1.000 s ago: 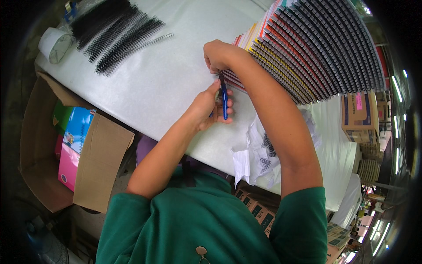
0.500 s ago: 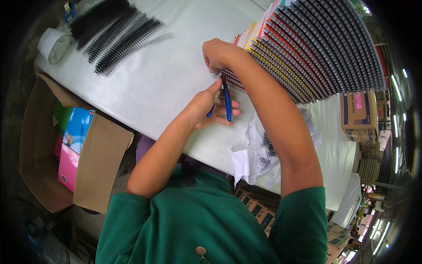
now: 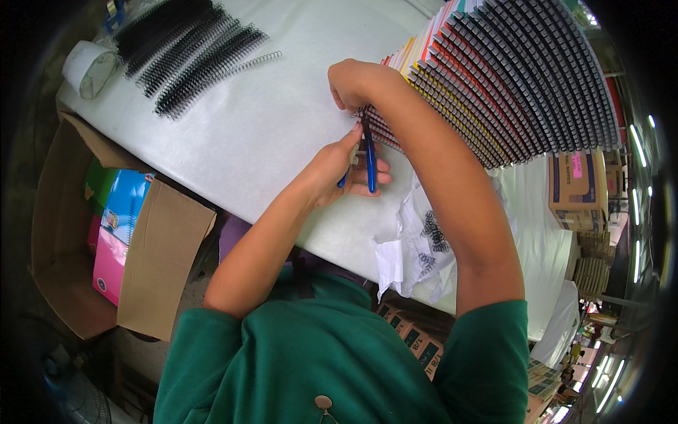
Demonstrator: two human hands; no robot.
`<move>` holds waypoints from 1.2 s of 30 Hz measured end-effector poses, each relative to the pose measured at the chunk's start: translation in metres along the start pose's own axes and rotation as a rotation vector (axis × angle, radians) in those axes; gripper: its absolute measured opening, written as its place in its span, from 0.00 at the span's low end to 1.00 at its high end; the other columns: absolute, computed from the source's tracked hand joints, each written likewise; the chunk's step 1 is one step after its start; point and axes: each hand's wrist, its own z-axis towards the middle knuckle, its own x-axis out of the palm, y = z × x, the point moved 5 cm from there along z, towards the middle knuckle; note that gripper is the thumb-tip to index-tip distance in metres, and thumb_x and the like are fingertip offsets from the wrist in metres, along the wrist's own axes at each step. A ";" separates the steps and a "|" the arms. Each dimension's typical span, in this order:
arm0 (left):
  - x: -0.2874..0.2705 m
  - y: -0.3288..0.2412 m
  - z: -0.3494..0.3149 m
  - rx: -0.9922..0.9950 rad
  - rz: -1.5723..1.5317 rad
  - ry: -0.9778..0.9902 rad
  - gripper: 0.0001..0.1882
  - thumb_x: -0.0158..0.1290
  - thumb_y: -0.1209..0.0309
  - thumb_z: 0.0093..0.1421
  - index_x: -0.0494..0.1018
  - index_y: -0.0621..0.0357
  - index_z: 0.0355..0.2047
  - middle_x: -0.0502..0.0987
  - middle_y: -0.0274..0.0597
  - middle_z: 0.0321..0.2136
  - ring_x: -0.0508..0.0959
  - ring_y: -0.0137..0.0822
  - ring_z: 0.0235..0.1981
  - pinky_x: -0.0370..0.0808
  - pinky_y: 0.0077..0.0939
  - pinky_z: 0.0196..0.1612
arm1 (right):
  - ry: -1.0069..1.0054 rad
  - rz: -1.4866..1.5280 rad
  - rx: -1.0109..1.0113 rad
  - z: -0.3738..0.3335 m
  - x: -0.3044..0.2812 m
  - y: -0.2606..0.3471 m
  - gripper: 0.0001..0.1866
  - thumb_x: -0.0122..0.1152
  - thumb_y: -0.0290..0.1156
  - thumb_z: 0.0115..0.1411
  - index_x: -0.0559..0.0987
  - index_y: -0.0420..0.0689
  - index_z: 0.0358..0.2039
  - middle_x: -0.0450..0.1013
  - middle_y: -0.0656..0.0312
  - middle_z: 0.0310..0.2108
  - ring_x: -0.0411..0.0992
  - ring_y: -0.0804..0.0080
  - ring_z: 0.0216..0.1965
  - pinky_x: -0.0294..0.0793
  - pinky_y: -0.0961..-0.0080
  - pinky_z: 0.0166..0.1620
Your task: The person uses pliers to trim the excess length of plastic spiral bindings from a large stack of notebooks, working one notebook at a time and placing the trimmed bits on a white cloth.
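Observation:
In my left hand (image 3: 335, 168) is a pair of pliers with blue handles (image 3: 371, 166); the thumb lies along it and the fingers are loosely curled behind. Its dark jaws point up at the coil ends of the lowest spiral-bound notebooks. My right hand (image 3: 351, 81) is bent over just above the jaws, fingers curled down at the corner of the stack. What those fingers pinch is hidden under the hand. The tall, fanned stack of spiral-bound notebooks (image 3: 522, 85) has dark coils facing me, and my right forearm crosses in front of it.
Loose black spiral coils (image 3: 205, 63) lie at the far left of the white-covered table (image 3: 240, 148), beside a white roll (image 3: 90, 68). Crumpled white paper (image 3: 395, 258) with coil scraps (image 3: 434, 232) lies near my right elbow. An open carton (image 3: 159, 258) at left holds colourful notebooks (image 3: 127, 205).
Both hands and the pliers have shifted very slightly to the right in the picture, as have the coils and the stack. The grip on the pliers looks the same.

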 end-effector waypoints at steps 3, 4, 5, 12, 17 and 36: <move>-0.008 0.001 0.006 0.022 0.070 0.017 0.28 0.28 0.46 0.65 0.64 0.58 0.44 0.70 0.41 0.27 0.73 0.34 0.28 0.75 0.34 0.32 | 0.019 -0.045 0.016 -0.007 -0.008 0.003 0.09 0.66 0.20 0.42 0.81 0.40 0.28 0.77 0.53 0.30 0.77 0.61 0.31 0.75 0.68 0.32; -0.011 0.001 0.006 0.032 0.110 0.023 0.29 0.28 0.46 0.65 0.64 0.58 0.45 0.70 0.42 0.28 0.74 0.36 0.29 0.76 0.35 0.34 | 0.025 -0.046 0.032 -0.011 -0.012 0.002 0.09 0.66 0.19 0.41 0.81 0.40 0.27 0.77 0.54 0.30 0.76 0.62 0.32 0.75 0.69 0.32; -0.012 0.001 0.006 0.034 0.122 0.010 0.29 0.28 0.46 0.65 0.64 0.59 0.46 0.70 0.43 0.29 0.74 0.36 0.29 0.76 0.36 0.35 | 0.031 -0.046 0.050 -0.015 -0.014 0.001 0.09 0.65 0.19 0.40 0.80 0.40 0.26 0.77 0.54 0.29 0.76 0.63 0.32 0.74 0.71 0.33; 0.001 -0.001 -0.003 0.047 0.074 0.059 0.30 0.29 0.45 0.65 0.63 0.59 0.47 0.71 0.44 0.30 0.75 0.38 0.30 0.76 0.39 0.37 | -0.054 -0.006 0.030 -0.023 -0.022 -0.004 0.08 0.66 0.19 0.41 0.79 0.38 0.26 0.77 0.54 0.28 0.76 0.65 0.29 0.75 0.72 0.30; 0.008 -0.004 0.005 0.058 0.059 0.048 0.28 0.31 0.44 0.64 0.63 0.57 0.45 0.69 0.41 0.27 0.73 0.34 0.27 0.74 0.35 0.31 | -0.054 0.043 0.009 -0.021 -0.021 -0.006 0.08 0.66 0.19 0.41 0.79 0.37 0.26 0.77 0.54 0.27 0.76 0.65 0.27 0.75 0.72 0.29; -0.007 0.000 0.006 0.046 0.030 0.092 0.27 0.30 0.48 0.65 0.64 0.59 0.45 0.71 0.44 0.28 0.76 0.44 0.32 0.76 0.44 0.33 | -0.860 0.617 -0.295 -0.237 -0.002 -0.010 0.06 0.60 0.22 0.49 0.77 0.38 0.30 0.73 0.55 0.27 0.72 0.62 0.28 0.70 0.72 0.32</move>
